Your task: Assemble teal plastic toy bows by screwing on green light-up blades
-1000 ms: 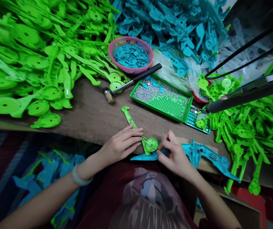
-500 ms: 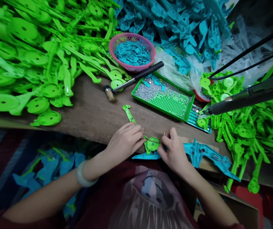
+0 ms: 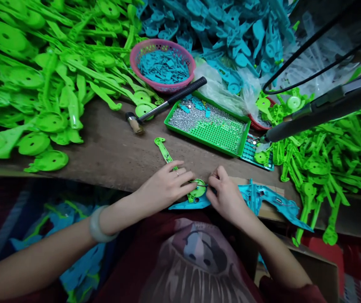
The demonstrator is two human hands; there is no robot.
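A green plastic piece with a long hooked arm and a round disc (image 3: 197, 191) lies at the bench's front edge. Its disc end overlaps a blue plastic part (image 3: 258, 197) that stretches off to the right. Over the arm, my left hand (image 3: 164, 185) has its fingers stretched and apart, the tips beside the disc. My right hand (image 3: 226, 193) is closed in a pinch just right of the disc, above the blue part. A thin dark cord (image 3: 203, 185) runs across the disc to its fingertips; the very end is hidden.
A hammer (image 3: 168, 102) lies beyond my hands, beside a green tray (image 3: 208, 145) of small metal pieces. A pink basket (image 3: 131, 63) holds blue bits. Green parts (image 3: 48, 120) pile up left and right, blue parts behind. A dark power tool (image 3: 313, 111) hangs at right.
My left fingers have straightened and spread away from their closed hold near the cord. The right hand stays pinched by the disc. The whole view has shifted slightly.
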